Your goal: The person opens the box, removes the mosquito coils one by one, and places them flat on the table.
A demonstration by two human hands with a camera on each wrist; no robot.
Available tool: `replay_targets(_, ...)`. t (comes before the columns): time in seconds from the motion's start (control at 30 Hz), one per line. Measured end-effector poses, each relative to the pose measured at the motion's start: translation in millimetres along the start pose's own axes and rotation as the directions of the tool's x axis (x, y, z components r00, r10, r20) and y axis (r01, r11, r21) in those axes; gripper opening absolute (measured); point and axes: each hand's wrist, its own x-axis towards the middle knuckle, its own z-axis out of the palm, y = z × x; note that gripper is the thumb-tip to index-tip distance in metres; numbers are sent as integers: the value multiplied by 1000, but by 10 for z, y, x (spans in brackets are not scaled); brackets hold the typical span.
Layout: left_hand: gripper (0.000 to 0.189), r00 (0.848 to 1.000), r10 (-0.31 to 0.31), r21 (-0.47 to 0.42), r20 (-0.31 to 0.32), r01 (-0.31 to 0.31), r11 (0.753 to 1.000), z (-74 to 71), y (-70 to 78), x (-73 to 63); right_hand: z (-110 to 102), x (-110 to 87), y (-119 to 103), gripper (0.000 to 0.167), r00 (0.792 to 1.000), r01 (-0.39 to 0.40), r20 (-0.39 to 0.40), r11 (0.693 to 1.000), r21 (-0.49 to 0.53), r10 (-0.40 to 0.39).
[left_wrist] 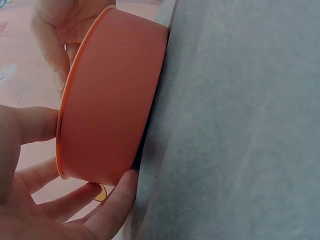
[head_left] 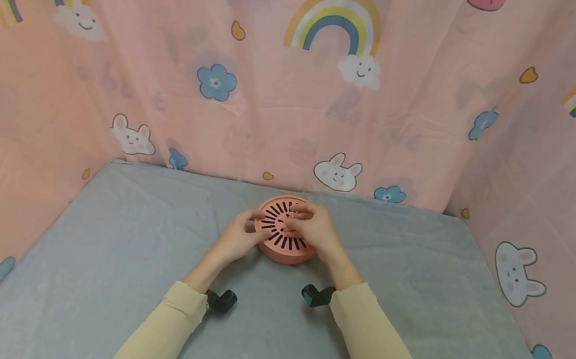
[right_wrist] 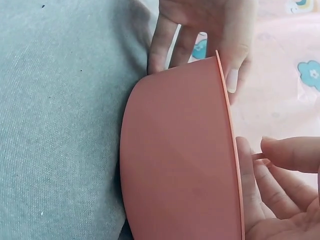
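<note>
A round pink box (head_left: 284,258) with a slotted lid (head_left: 277,241) sits on the cloth near the back of the table; a mosquito-coil box is what it resembles. My left hand (head_left: 239,238) grips its left side, thumb on the rim and fingers along the wall, as the left wrist view shows. Over the lid's middle, my right hand (head_left: 314,227) pinches a thin pink tab (right_wrist: 258,156) between thumb and fingers. Whether the tab is fixed to the lid I cannot tell. The box wall (left_wrist: 110,95) fills much of both wrist views.
Grey cloth (head_left: 144,245) covers the table. Pink curtains (head_left: 250,130) printed with rainbows, clouds and rabbits rise along the back and both sides. A black wrist camera (head_left: 221,300) is strapped to the left wrist, another camera (head_left: 316,295) to the right.
</note>
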Motion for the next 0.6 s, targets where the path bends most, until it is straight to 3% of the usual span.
replay_targets(0.43,53,999,-48,-82,-10,47,996,-47,39,-6,-56,6,-46,37,1000,30,-1,997,-71,-31)
replay_targets(0.6,52,999,-46,-59,1,46,997,-56,49,-9,-139,-29,-103,37,998,67,-10,991,-112,-69)
